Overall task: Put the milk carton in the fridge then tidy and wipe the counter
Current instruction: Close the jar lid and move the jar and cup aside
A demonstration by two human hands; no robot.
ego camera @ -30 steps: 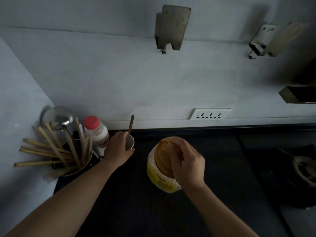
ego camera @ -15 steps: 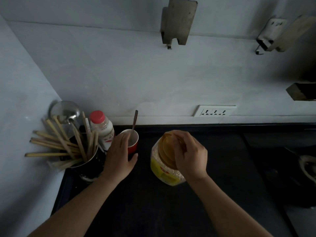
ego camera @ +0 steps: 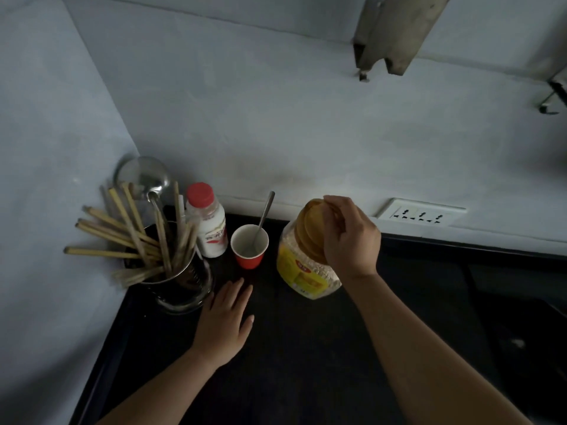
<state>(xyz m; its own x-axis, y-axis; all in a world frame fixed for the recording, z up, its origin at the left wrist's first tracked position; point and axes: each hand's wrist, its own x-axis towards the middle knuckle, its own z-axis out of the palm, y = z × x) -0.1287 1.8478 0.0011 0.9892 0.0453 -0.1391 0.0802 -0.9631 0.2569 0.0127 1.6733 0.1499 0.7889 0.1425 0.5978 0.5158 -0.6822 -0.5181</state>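
Moved: left hand (ego camera: 222, 325) has come off the red cup (ego camera: 249, 246) since the earlier frames; now flat on the worktop (ego camera: 306, 348), fingers spread, holding nothing. Right hand (ego camera: 348, 237) unchanged, on the jar lid (ego camera: 310, 231).
View: head cam only.
Right hand: closed over the amber lid of the oat jar (ego camera: 302, 271), fingertips curled round the rim; prob. screwing it shut, can't tell which way it turns.
Milk carton: not in view. No fridge in view either. Nearest thing like it is a white bottle w/ red cap (ego camera: 208, 222), upright at the wall, just left of the cup, beside the utensil holder (ego camera: 178, 283).
Key relation: cup and bottle lie ahead of the left hand, toward the wall; left hand is the nearer one, right is busy on the jar. Bottle's long axis is vertical, so a side grip suits it.
Cup: upright, white inside, spoon (ego camera: 264, 219) leaning in it toward the wall; near-empty as far as I can see.
Stage: tidying, I'd judge; wiping not yet begun, no cloth seen.
Risk: spoon could tip the cup if knocked.
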